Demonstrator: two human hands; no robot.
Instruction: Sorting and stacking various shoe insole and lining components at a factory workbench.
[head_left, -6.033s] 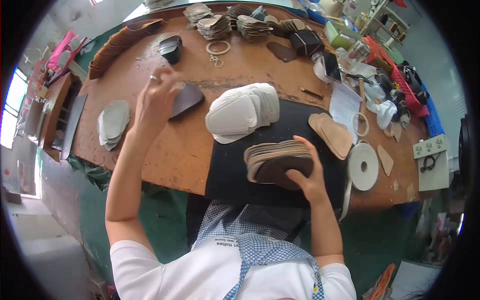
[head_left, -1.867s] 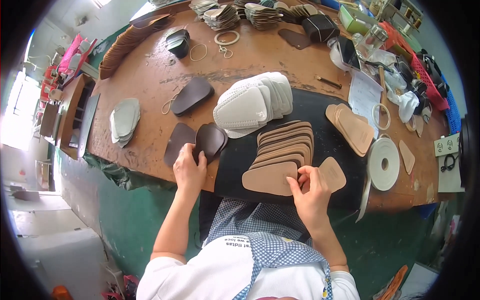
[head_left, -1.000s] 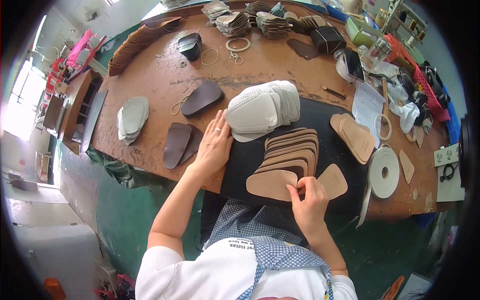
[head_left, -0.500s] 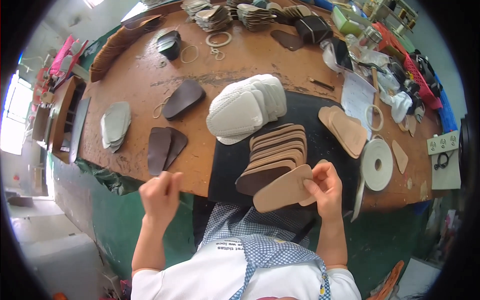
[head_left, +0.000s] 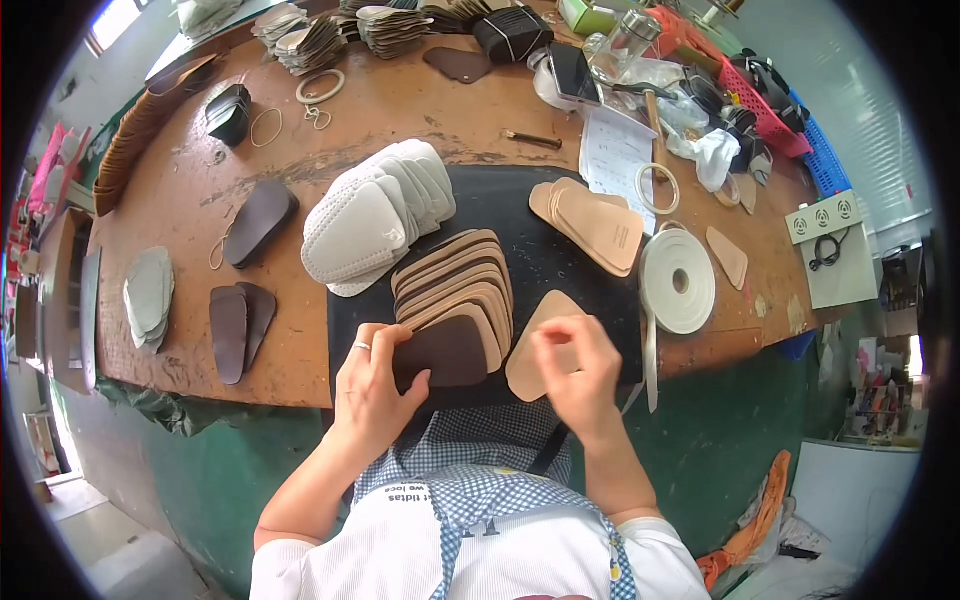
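My left hand (head_left: 376, 388) is at the near left of a fanned row of leather pieces (head_left: 458, 285) in tan and dark brown. Its thumb and fingers close on the end of the nearest one, a dark brown leather piece (head_left: 455, 350). Just right of the row, a tan leather piece (head_left: 535, 362) lies on the black mat (head_left: 500, 190). Over that piece is my right hand (head_left: 585, 375), slightly blurred, its fingers curled together with nothing visible in them. Behind the row sits a fanned stack of white stitched pieces (head_left: 370, 215). More tan pieces (head_left: 590, 225) lie farther right.
A roll of white tape (head_left: 700, 285) stands at the mat's right, its loose end hanging over the table edge. Dark brown pieces (head_left: 228, 330) and a grey stack (head_left: 150, 295) lie left. Papers (head_left: 615, 150), a phone (head_left: 573, 75) and a pink basket (head_left: 765, 110) occupy the far right.
My right hand has let go of the tan piece, which now lies on the mat. My left hand has come right and forward onto the dark brown piece. The view has shifted right.
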